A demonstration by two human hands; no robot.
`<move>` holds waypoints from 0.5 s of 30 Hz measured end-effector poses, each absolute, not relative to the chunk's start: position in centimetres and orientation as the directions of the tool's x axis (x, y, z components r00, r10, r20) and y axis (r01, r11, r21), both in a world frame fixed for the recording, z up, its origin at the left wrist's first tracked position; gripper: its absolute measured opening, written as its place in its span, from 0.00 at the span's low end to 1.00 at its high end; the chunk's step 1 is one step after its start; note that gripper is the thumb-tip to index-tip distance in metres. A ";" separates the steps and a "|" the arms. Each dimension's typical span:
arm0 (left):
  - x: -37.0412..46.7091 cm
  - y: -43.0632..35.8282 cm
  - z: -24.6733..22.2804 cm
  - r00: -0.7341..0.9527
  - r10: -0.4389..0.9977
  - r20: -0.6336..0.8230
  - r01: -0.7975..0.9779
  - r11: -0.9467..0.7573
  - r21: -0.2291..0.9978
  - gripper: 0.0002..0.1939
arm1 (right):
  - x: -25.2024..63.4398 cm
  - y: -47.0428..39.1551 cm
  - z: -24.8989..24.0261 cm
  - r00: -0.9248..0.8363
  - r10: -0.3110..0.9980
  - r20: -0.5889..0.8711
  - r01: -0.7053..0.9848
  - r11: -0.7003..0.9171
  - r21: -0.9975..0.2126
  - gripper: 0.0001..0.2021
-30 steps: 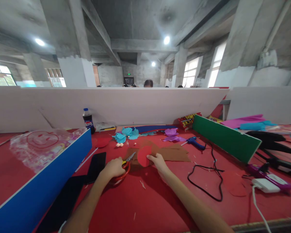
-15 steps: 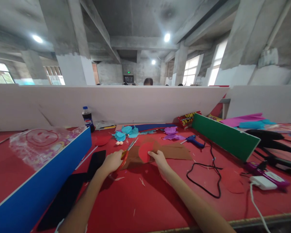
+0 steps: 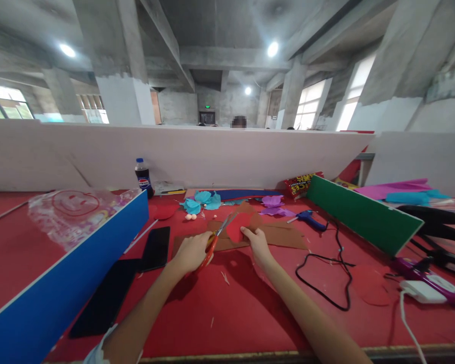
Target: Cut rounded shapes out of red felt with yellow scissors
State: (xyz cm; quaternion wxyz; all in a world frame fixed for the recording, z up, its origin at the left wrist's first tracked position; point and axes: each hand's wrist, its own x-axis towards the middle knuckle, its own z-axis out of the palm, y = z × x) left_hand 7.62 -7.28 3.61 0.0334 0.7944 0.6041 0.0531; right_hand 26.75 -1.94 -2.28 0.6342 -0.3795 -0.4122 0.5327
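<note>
My left hand (image 3: 194, 253) is closed round the handles of orange-handled scissors (image 3: 210, 251), whose blades point up and right. My right hand (image 3: 257, 243) pinches a round piece of red paper (image 3: 237, 228) between thumb and fingers. The scissors' blades reach the left edge of the red paper; whether they touch it I cannot tell. Under both lies brown paper (image 3: 284, 235) on the red tabletop. Beyond it are crumpled blue paper petals (image 3: 202, 201) and purple paper petals (image 3: 272, 202). A blue glue gun (image 3: 311, 220) lies to the right of my right hand.
A blue board (image 3: 79, 263) and a green board (image 3: 364, 214) stand on either side. A black phone (image 3: 155, 248) lies near my left hand. A cola bottle (image 3: 143, 179) stands at the back. A black cord (image 3: 322, 289) and a power strip (image 3: 432, 283) are at right.
The scissors have moved right and their blades now lie at the red paper's edge, where before there was a gap. The camera view has shifted slightly.
</note>
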 end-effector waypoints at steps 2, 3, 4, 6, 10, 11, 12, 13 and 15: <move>7.7 -7.3 3.6 0.254 0.966 0.038 0.960 -0.257 0.115 0.19 | 26.8 -2.1 -2.1 0.088 0.990 0.109 -0.369 0.134 -0.920 0.16; 7.7 -7.3 3.6 0.252 0.967 0.036 0.961 -0.254 0.113 0.19 | 26.8 -2.1 -2.1 0.084 0.991 0.109 -0.374 0.132 -0.918 0.16; 7.6 -7.2 3.6 0.250 0.968 0.033 0.961 -0.253 0.112 0.19 | 26.8 -2.1 -2.0 0.080 0.991 0.110 -0.381 0.133 -0.915 0.16; 7.5 -7.2 3.5 0.260 0.965 0.030 0.959 -0.262 0.110 0.19 | 26.8 -2.1 -2.0 0.077 0.990 0.119 -0.396 0.140 -0.907 0.15; 7.4 -7.2 3.4 0.283 0.958 0.043 0.952 -0.286 0.104 0.19 | 26.9 -2.0 -2.2 0.101 0.988 0.115 -0.392 0.146 -0.908 0.15; 7.4 -7.1 3.3 0.286 0.957 0.048 0.951 -0.290 0.104 0.20 | 26.9 -2.0 -2.2 0.104 0.989 0.109 -0.388 0.141 -0.911 0.16; 7.4 -7.1 3.3 0.286 0.957 0.054 0.951 -0.291 0.106 0.19 | 26.9 -2.0 -2.2 0.106 0.989 0.104 -0.385 0.137 -0.913 0.16; 7.5 -7.1 3.3 0.286 0.956 0.060 0.950 -0.291 0.109 0.19 | 26.9 -2.0 -2.2 0.105 0.989 0.102 -0.381 0.134 -0.915 0.16; 7.5 -7.1 3.3 0.283 0.956 0.070 0.950 -0.290 0.117 0.19 | 26.9 -2.0 -2.2 0.105 0.989 0.106 -0.371 0.138 -0.918 0.16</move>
